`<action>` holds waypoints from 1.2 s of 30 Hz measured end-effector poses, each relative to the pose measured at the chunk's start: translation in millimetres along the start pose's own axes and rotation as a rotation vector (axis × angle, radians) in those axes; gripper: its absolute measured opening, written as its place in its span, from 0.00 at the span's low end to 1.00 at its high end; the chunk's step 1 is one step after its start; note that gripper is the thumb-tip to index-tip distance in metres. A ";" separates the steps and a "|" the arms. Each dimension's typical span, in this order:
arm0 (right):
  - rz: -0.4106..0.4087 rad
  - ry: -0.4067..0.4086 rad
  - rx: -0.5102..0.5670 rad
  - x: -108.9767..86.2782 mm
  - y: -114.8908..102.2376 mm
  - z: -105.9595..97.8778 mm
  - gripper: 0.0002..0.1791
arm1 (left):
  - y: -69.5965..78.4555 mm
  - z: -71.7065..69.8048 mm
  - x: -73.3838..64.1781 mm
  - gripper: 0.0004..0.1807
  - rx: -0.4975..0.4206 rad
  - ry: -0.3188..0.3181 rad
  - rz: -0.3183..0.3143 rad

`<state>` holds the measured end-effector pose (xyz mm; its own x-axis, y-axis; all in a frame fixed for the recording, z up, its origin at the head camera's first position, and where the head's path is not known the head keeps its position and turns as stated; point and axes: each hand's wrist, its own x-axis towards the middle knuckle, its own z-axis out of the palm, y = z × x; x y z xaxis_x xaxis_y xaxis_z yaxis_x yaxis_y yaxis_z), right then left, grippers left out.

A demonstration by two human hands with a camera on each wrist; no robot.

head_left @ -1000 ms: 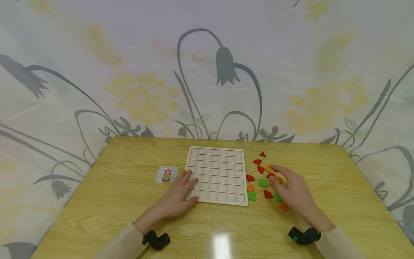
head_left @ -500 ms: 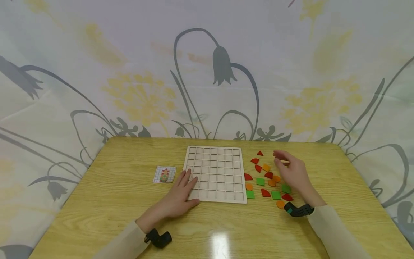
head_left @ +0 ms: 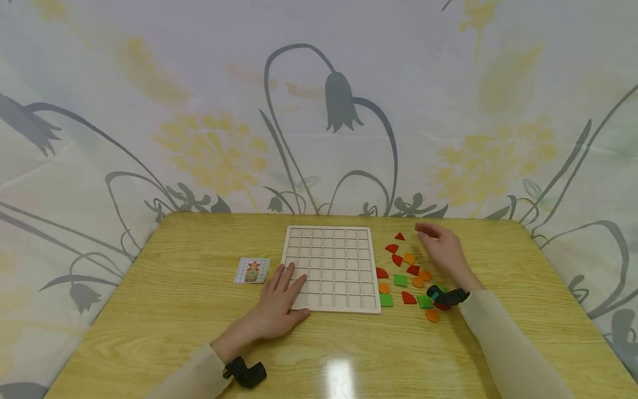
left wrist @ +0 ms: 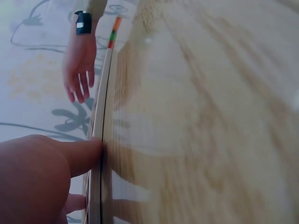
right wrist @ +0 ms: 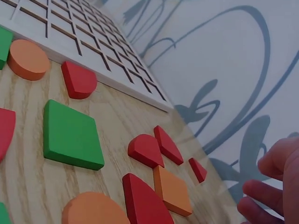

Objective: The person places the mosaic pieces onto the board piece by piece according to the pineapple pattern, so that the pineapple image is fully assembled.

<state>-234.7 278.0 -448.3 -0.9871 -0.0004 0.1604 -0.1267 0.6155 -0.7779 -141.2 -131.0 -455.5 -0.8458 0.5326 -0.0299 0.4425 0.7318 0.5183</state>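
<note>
My left hand (head_left: 276, 310) rests on the lower left edge of a pale wooden grid board (head_left: 359, 271), fingers spread and straight. In the left wrist view, the thumb (left wrist: 86, 154) lies against the board's edge. My right hand (head_left: 443, 252) is raised above the table, beyond the loose pieces, its fingers relaxed and holding nothing. Nearest it lie an orange square (head_left: 408, 259), a red triangle (head_left: 400, 236) and several red quarter-circles (head_left: 392, 249). Closer to me are a green square (head_left: 401, 280) and orange discs (head_left: 432, 315). My right wrist partly hides a few pieces.
A small card (head_left: 252, 270) with a coloured figure on a grid lies left of the board. The wooden table (head_left: 199, 238) ends against a flower-patterned cloth backdrop (head_left: 199, 83). Black wrist devices (head_left: 246, 372) sit on both wrists.
My right hand has lifted from among the pieces and moved toward the far side of the table, uncovering several of them. My left hand has stayed on the board's edge.
</note>
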 end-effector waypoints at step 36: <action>0.160 -0.099 0.149 24.7 4.1 29.6 0.19 | -9.4 -3.5 -2.4 0.33 0.079 0.069 0.067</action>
<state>-262.5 257.3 -465.5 -0.9996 0.0059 -0.0272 0.0265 0.4912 -0.8707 -144.5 -140.6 -457.4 -0.8307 0.5531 0.0631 0.5188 0.7280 0.4482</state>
